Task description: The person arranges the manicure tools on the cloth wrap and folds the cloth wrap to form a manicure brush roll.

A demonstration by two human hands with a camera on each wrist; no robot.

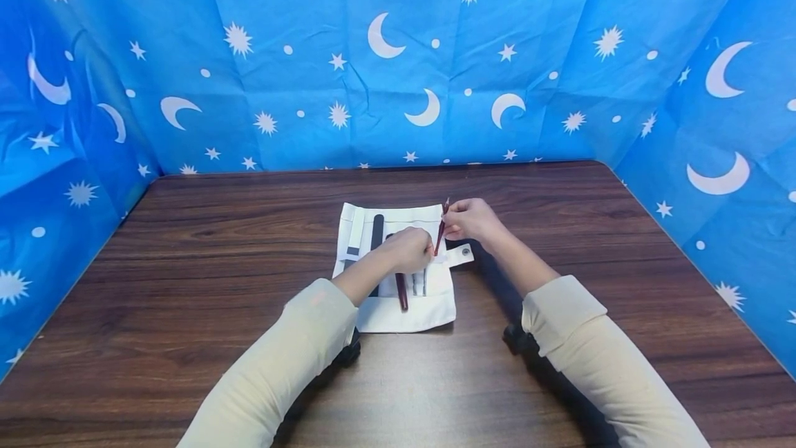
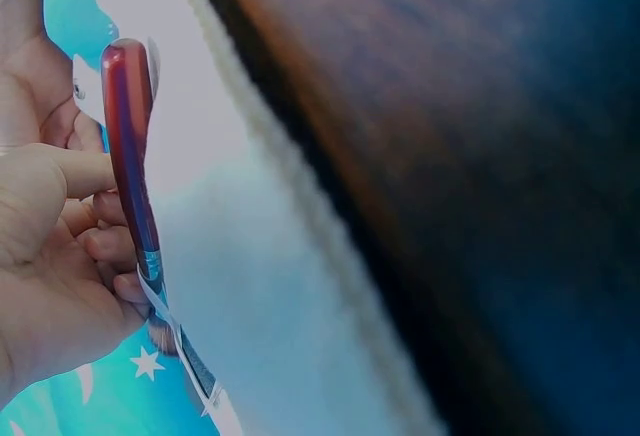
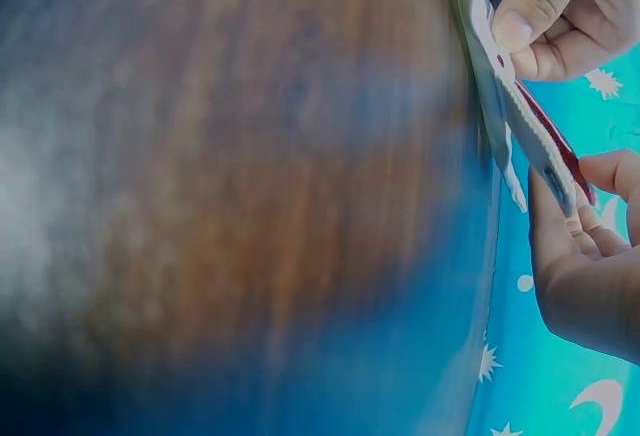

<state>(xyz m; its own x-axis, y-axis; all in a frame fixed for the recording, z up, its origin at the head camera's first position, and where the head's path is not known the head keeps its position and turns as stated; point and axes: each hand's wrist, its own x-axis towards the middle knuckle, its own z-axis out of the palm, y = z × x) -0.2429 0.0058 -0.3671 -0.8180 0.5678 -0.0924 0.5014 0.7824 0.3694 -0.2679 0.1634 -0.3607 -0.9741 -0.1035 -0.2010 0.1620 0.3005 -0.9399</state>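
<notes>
A white fabric roll-up pouch (image 1: 398,320) lies unfolded on the table, with slim tools lying along it. My right hand (image 1: 475,218) pinches a dark red pencil (image 1: 441,230), tip up, over the pouch's right edge. Its lower end comes down beside the fingers of my left hand (image 1: 410,249). In the right wrist view, the left thumb (image 3: 515,31) and forefinger pinch the white cloth near that end. Under the left hand lies a brush with a dark red handle (image 1: 402,294); its bristles (image 2: 163,336) show in the left wrist view.
Left in the pouch are a white flat stick (image 1: 356,228) and a black file (image 1: 377,227). Thin metal tools (image 1: 424,283) lie right of the brush. A snap tab (image 1: 461,254) sticks out rightward. A blue star-and-moon cloth (image 1: 385,88) hangs behind the wooden table (image 1: 218,247).
</notes>
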